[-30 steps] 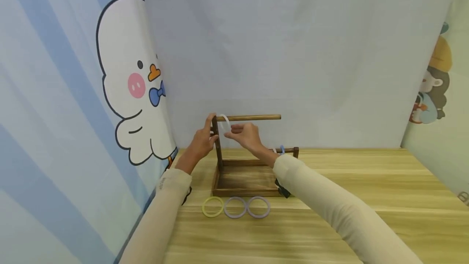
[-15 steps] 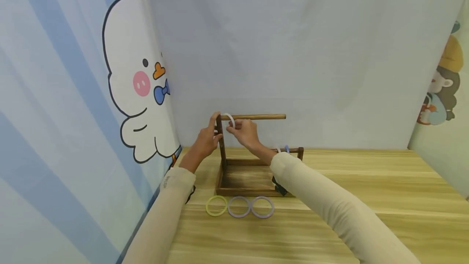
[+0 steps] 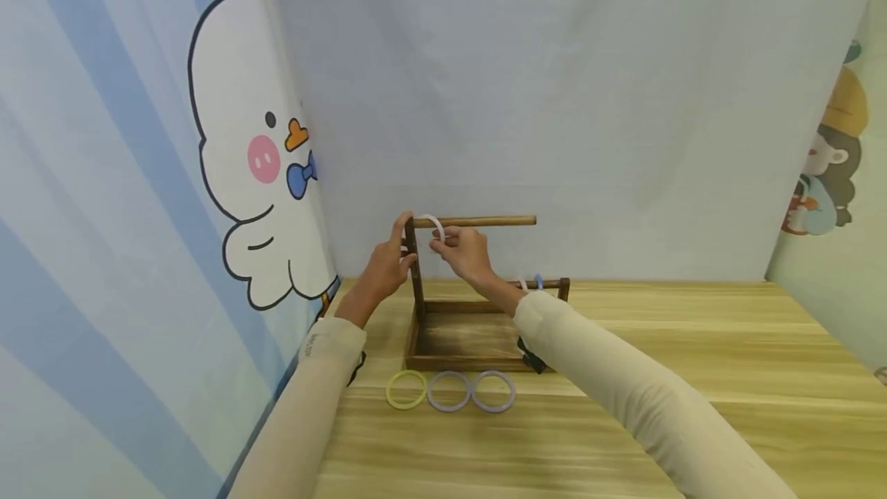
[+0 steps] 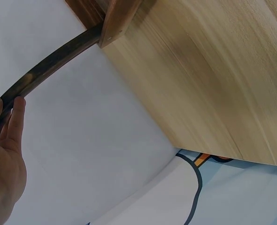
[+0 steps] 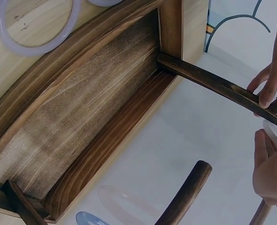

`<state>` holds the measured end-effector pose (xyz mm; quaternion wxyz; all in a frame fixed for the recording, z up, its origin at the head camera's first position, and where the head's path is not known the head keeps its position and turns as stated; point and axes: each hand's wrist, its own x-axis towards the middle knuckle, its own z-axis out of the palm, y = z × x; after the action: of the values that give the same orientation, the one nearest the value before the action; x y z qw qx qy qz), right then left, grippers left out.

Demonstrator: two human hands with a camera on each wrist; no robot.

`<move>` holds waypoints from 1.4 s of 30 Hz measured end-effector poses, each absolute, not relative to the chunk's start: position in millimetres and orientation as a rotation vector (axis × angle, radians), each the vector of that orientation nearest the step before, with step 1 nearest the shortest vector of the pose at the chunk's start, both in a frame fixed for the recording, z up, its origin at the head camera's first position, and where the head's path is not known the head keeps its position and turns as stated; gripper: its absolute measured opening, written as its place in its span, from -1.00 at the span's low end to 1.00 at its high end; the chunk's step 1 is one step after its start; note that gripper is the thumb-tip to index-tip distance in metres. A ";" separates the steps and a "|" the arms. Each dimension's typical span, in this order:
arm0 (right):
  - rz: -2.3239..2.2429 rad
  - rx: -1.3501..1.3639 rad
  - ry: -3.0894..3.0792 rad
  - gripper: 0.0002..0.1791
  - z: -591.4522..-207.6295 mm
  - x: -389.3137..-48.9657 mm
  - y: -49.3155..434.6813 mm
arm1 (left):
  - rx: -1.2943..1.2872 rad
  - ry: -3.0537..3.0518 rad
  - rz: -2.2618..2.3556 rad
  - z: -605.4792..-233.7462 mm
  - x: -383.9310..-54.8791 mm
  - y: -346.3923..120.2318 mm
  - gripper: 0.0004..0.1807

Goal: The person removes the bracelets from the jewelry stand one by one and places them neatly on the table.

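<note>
A dark wooden stand has a tray base (image 3: 471, 365), a tall post (image 3: 418, 287) and a top rod (image 3: 495, 220) reaching right. Near its top, my left hand (image 3: 386, 266) grips the post between thumb and fingers; the left wrist view shows this hand (image 4: 7, 161) around the post's end. A white ring (image 3: 440, 228) encircles the top rod close to the post. Its right side is pinched by the thumb and fingers of my right hand (image 3: 467, 254). In the right wrist view, the right hand (image 5: 272, 176) partly hides that ring.
On a lower rod (image 3: 553, 283) hang a pale ring (image 3: 523, 283) and a blue ring (image 3: 539, 281). In front of the tray, a yellow ring (image 3: 406, 390) and two lilac rings, one in the middle (image 3: 449, 391) and one rightmost (image 3: 493, 391), lie in a row on the wooden table (image 3: 624, 453).
Over the last second my right hand has shifted slightly along with the white ring, which stays on the top rod near the post. My left hand keeps its hold on the post.
</note>
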<state>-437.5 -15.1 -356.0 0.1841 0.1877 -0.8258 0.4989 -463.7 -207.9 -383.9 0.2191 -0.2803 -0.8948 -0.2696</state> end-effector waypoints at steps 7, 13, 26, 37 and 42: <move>1.533 0.500 -2.296 -0.71 -358.5 -438.0 -5.7 | -0.756 -2.517 -0.774 -382.9 -463.7 -205.6 -0.13; 1.575 0.490 -2.285 -0.71 -358.4 -437.8 1.9 | -0.757 -2.495 -0.769 -385.9 -466.8 -207.2 -0.14; 1.607 0.481 -2.295 -0.68 -358.1 -433.0 25.1 | -0.752 -2.513 -0.796 -387.2 -467.6 -208.6 -0.14; 1.639 0.479 -2.306 -0.66 -358.0 -431.5 44.2 | -0.737 -2.510 -0.798 -384.6 -463.6 -207.4 -0.14; 1.603 0.457 -2.308 -0.67 -358.6 -430.3 49.9 | -0.767 -2.481 -0.793 -383.6 -461.7 -207.4 -0.14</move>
<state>-430.3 49.9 -358.6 0.1467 0.1586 -0.8020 0.5569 -461.7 -207.4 -383.6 0.2117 -0.2762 -0.8930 -0.2855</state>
